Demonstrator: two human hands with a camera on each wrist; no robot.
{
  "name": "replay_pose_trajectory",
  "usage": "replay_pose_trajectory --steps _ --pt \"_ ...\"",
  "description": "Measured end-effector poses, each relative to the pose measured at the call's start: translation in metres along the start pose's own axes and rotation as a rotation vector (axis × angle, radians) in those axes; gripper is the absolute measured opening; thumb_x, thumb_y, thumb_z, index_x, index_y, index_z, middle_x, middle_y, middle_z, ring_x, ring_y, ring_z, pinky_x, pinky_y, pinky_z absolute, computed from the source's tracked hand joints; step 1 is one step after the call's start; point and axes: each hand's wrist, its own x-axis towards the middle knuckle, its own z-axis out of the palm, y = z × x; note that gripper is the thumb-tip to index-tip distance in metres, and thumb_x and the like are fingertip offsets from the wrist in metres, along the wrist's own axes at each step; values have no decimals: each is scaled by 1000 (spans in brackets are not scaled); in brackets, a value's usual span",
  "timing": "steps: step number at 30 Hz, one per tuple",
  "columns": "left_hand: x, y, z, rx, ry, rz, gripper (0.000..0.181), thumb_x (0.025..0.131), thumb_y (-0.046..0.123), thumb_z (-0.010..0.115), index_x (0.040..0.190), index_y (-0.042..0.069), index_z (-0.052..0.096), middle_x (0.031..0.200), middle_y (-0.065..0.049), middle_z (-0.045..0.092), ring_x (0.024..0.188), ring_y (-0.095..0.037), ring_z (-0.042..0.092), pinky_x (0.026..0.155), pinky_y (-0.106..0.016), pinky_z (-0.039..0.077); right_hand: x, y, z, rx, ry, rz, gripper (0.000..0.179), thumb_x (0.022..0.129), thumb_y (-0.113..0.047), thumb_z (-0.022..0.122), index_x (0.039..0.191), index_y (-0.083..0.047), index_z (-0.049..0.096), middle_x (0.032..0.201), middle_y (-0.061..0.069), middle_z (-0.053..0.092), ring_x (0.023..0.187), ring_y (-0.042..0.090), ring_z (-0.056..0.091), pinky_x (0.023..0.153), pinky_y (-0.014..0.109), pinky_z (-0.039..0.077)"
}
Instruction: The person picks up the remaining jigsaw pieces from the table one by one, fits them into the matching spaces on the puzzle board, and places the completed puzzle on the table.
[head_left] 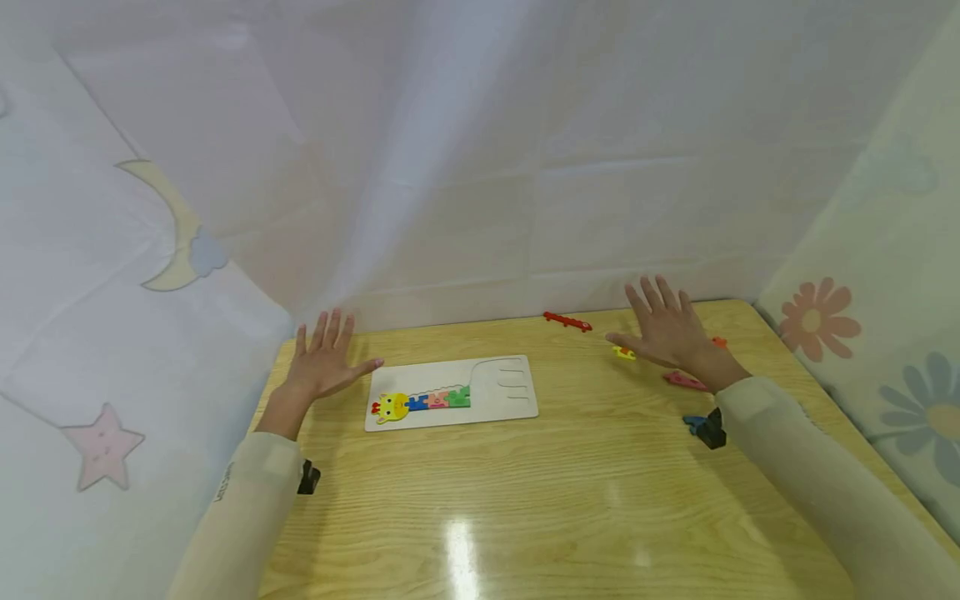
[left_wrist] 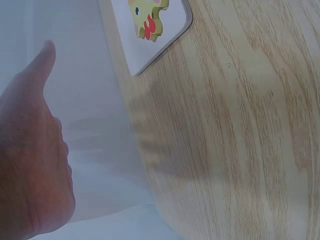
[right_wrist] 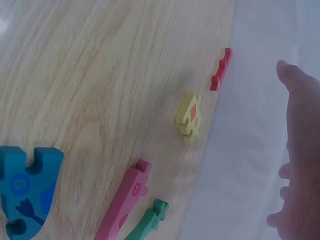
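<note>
A white puzzle board (head_left: 504,410) lies on the table with a giraffe's yellow head piece (head_left: 392,407) and blue, pink and green neck pieces set in a row. Outlined spaces show at the board's right end. My left hand (head_left: 322,362) hovers by the board's upper left corner, fingers spread, holding nothing. Above the loose pieces on the right, my right hand (head_left: 670,333) is also spread and holds nothing. Around it lie a yellow piece (right_wrist: 189,117), a pink piece (right_wrist: 125,200), a green piece (right_wrist: 150,220), a blue piece (right_wrist: 25,187) and a red piece (head_left: 567,322).
An orange piece (head_left: 720,342) shows partly from behind the right hand. The wooden table (head_left: 570,492) ends at a pale curtain (head_left: 480,208) at the back. Printed cloth with a moon, a star and flowers hangs at both sides.
</note>
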Motion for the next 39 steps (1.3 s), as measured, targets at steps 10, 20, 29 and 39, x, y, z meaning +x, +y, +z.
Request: replay_pose_trajectory --steps 10,20,29,39 --pt "-2 -1 -1 -25 -6 4 111 99 77 44 170 3 0 176 -25 -8 162 -45 -7 126 -69 -12 0 0 1 -22 35 -9 104 99 -70 56 169 -2 19 172 32 15 159 53 8 122 78 13" --pt "-4 -4 4 -109 2 40 118 95 84 43 170 5 -1 176 -24 -9 162 -45 -8 124 -67 -19 2 -1 -1 -34 24 -20 103 100 -69 55 169 -1 18 172 31 17 159 53 9 123 76 15" --pt "-6 -1 9 -63 -17 52 110 100 75 47 170 7 -4 176 -23 -7 163 -43 -6 126 -68 -13 4 -1 2 -22 35 -34 101 101 -66 57 168 0 20 171 31 19 159 53 11 123 75 16" --pt "-11 1 21 -87 -23 91 109 100 71 52 170 4 4 176 -25 -3 163 -44 -1 127 -67 -10 6 -1 6 -13 46 -57 99 101 -63 60 167 1 23 170 31 23 158 52 16 124 73 19"
